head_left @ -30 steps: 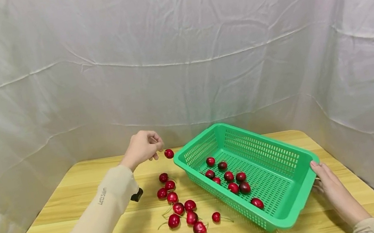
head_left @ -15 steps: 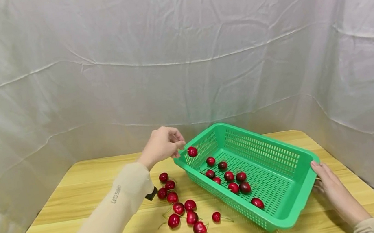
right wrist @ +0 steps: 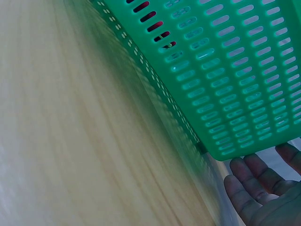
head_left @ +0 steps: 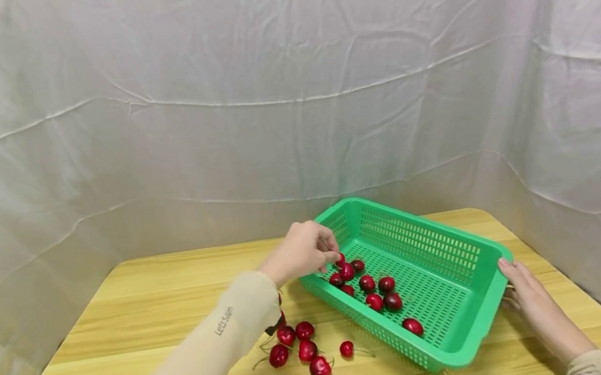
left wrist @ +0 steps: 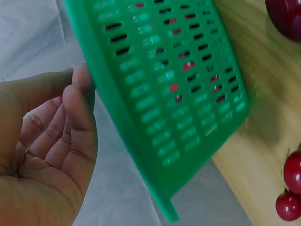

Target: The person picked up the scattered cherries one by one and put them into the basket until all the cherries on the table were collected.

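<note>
My left hand [head_left: 306,247] reaches over the near-left rim of the green plastic basket [head_left: 489,302]. Its thumb and forefinger pinch a red cherry [head_left: 346,271] by the stem, low inside the basket among other cherries. In the left wrist view the thumb and fingertips [left wrist: 77,101] meet at the rim, which hides the held cherry. At the basket's right end my right hand [head_left: 538,307] grips the rim, thumb on top and fingers underneath. Several dark red cherries [head_left: 386,284] lie on the basket's slotted floor. The basket is tilted, its right end raised.
Several stemmed cherries [head_left: 307,350] lie on the wooden table [head_left: 142,347] left of the basket, some hidden behind my left sleeve [head_left: 224,339]. One small cherry [head_left: 347,349] sits close to the basket's near side. White cloth [head_left: 289,116] hangs around the table.
My left hand has carried the cherry rightward from beside the basket, over the rim and down inside it. The right hand and the basket have stayed in place.
</note>
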Action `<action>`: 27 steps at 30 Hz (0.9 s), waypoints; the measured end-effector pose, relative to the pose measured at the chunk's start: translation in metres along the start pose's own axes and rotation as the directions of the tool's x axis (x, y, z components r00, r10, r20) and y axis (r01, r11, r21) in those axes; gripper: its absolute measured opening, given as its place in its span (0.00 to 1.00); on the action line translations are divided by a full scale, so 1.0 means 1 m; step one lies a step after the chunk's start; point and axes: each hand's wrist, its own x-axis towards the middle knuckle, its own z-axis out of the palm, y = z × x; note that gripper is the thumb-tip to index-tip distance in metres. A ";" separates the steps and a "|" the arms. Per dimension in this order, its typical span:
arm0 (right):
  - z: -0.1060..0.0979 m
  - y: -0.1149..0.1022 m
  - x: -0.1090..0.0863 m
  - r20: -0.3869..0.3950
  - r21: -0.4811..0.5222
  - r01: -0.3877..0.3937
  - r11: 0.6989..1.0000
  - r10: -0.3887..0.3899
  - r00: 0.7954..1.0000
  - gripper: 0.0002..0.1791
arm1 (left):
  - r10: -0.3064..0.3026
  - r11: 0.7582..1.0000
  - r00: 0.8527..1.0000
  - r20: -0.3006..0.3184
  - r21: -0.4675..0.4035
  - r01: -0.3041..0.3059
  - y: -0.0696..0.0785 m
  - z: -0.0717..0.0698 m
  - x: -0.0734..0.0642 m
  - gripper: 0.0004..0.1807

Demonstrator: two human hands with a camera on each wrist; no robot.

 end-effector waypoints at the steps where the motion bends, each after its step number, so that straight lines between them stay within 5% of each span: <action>1: 0.000 0.000 0.000 -0.001 0.001 0.001 1.000 -0.001 1.000 0.41 | 0.009 1.000 1.000 0.010 0.012 -0.009 0.001 0.003 0.000 0.05; 15: -0.001 -0.001 -0.001 0.004 -0.012 -0.003 1.000 0.003 1.000 0.41 | 0.101 0.984 0.989 0.106 0.134 -0.114 0.006 0.028 0.000 0.09; 27: 0.001 -0.001 0.000 0.006 0.007 -0.010 1.000 0.010 1.000 0.43 | 0.088 0.983 0.987 0.134 0.149 -0.108 0.013 0.034 0.000 0.07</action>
